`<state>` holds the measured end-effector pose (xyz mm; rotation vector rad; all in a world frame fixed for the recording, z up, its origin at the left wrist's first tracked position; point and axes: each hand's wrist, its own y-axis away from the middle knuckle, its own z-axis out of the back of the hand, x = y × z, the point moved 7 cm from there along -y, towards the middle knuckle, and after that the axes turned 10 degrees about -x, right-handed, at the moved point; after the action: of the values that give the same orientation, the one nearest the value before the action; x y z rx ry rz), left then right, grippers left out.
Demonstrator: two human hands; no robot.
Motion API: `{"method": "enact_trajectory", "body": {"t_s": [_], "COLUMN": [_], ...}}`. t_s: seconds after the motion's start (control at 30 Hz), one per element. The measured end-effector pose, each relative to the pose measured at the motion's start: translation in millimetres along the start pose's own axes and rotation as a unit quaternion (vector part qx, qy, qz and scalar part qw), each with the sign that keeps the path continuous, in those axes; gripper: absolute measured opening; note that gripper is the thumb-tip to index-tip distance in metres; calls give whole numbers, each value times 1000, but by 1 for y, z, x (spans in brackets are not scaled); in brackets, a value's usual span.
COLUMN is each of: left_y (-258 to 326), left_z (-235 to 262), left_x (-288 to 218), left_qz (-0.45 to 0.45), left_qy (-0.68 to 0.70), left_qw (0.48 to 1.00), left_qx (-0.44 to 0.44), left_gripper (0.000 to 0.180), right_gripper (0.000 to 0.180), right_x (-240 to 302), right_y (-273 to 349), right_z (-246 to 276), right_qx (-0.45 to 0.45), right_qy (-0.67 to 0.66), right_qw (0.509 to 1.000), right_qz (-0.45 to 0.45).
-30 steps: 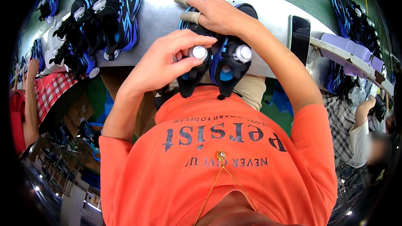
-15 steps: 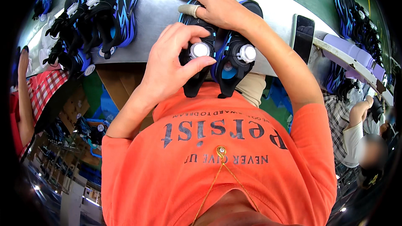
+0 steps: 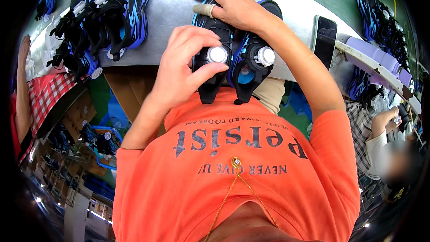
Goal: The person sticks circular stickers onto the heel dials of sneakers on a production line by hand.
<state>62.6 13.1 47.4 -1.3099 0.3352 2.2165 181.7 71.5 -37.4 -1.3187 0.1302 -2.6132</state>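
Two black sports shoes with blue trim lie side by side at the metal table's near edge, heels toward me: the left shoe (image 3: 217, 78) and the right shoe (image 3: 247, 72). Each has a round white plastic piece on its tongue. My left hand (image 3: 186, 60) curls its thumb and fingers around the round white piece (image 3: 217, 55) on the left shoe. The other white piece (image 3: 266, 56) stays untouched. Across the left shoe's toe, my right hand (image 3: 233, 4) grips it, tan covers on several fingertips. That hand and forearm partly hide both toes.
More black and blue shoes (image 3: 130, 13) stand at the left of the metal table (image 3: 170, 0). A phone (image 3: 324, 40) lies to the right, beside a lilac plastic part (image 3: 365, 54). Co-workers sit at both sides: a checked red cloth (image 3: 51, 94) left, a forearm (image 3: 383, 121) right.
My hands keep their places on the left shoe, with only slight shifts of the left fingers and forearm. At the far left, a co-worker's hand has moved up and no longer holds a shoe.
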Motion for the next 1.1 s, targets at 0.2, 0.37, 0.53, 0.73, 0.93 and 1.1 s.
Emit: {"method": "enact_trajectory", "body": {"t_s": [0.2, 0.37, 0.53, 0.73, 0.93, 1.1], "left_y": [-26, 10, 77, 69, 61, 62], "left_z": [-1, 30, -7, -27, -25, -26], "left_x": [3, 5, 21, 17, 14, 20], "left_qz": [-80, 145, 470, 470, 478, 481], "left_qy": [53, 94, 348, 430, 445, 438], "left_qw": [968, 985, 811, 768, 755, 758], "left_qx": [233, -3, -2, -60, -60, -46], "left_gripper": [35, 20, 32, 32, 30, 28], "right_gripper": [44, 37, 43, 32, 31, 29], "right_x": [8, 11, 60, 91, 92, 89], "right_y": [-2, 2, 36, 57, 51, 47], "right_z": [8, 45, 64, 53, 60, 46], "right_qx": [45, -42, 191, 130, 137, 175], "right_qy": [-34, -47, -135, -54, -23, -43], "right_qw": [997, 997, 972, 990, 989, 982], "right_qz": [-54, -37, -35, -7, -42, -56]}}
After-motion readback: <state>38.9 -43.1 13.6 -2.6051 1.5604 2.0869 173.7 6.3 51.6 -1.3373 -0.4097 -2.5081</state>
